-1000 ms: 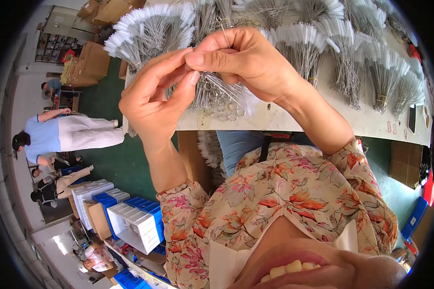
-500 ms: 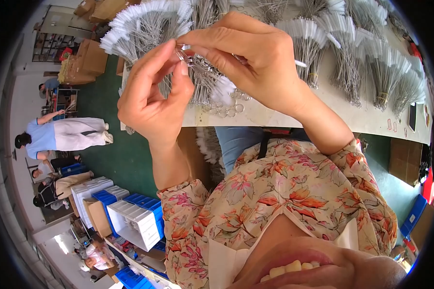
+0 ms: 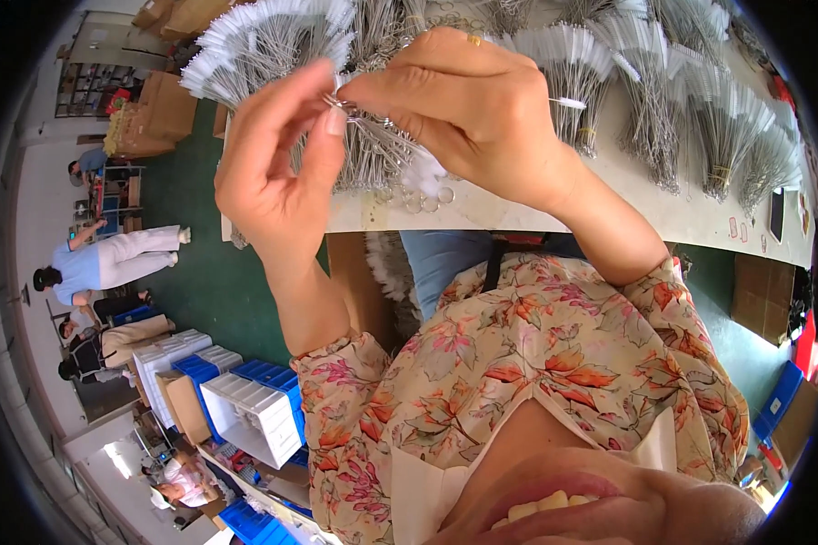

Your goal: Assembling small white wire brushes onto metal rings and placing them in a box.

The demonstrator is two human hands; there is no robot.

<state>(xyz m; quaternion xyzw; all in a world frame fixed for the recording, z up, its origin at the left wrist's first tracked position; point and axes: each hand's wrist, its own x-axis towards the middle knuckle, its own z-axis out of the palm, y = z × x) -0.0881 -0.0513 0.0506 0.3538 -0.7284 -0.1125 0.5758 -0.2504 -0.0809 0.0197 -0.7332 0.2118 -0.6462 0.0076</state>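
My left hand [image 3: 273, 173] pinches a small metal ring [image 3: 337, 103] between thumb and index finger, above the table. The fingertips of my right hand [image 3: 486, 113] are closed at the same ring from the other side and partly hide it. Just below the fingers lie thin wire brushes with looped metal ends and white bristles [image 3: 420, 167]; whether some hang from the ring I cannot tell. Several loose metal rings [image 3: 427, 200] lie near the table's front edge. A large fanned bundle of wire brushes [image 3: 264, 41] spreads behind my left hand.
More bundles of wire brushes [image 3: 720, 150] line the right side of the white table [image 3: 518, 216]. A dark phone [image 3: 777, 216] rests near its right end. Plastic crates [image 3: 245, 418] and cardboard boxes [image 3: 159, 113] stand at the left, where several people are, one in a blue top [image 3: 77, 268].
Both hands have shifted slightly left, and the right fingertips have come closer to the left thumb at the ring. At the far left, the person in blue has changed posture.
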